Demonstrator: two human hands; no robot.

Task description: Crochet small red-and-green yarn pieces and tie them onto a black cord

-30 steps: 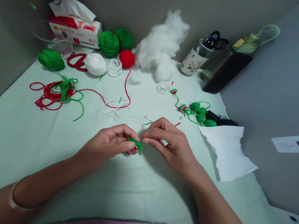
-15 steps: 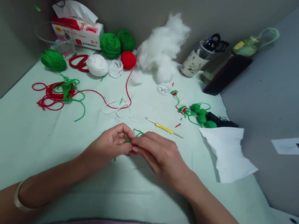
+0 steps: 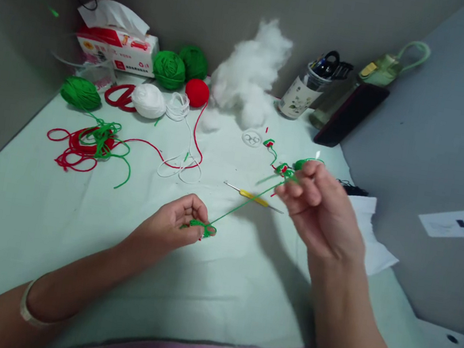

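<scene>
My left hand [image 3: 176,221] is closed on a small green crocheted piece [image 3: 208,231] with a little red at its underside; the fingers hide part of it. From that piece a green yarn strand [image 3: 240,203] runs taut up to the right. Its far end is pinched in the fingers of my right hand [image 3: 318,207], raised with the palm partly towards me. A bright glint shows above those fingertips, too small to name. Below the strand, a crochet hook [image 3: 253,198] with a yellow handle lies on the table.
Green yarn balls [image 3: 169,69], a white ball [image 3: 149,100], a red ball [image 3: 196,93] and tangled yarn [image 3: 88,141] lie left. White stuffing [image 3: 247,71] and a pen cup [image 3: 300,94] stand behind. Small green-red crocheted pieces [image 3: 284,169] and white paper [image 3: 364,208] lie right.
My right hand has moved from beside the left hand up and to the right, drawing the green strand taut. Earlier it let the crochet hook down on the table. My left hand stays nearly still.
</scene>
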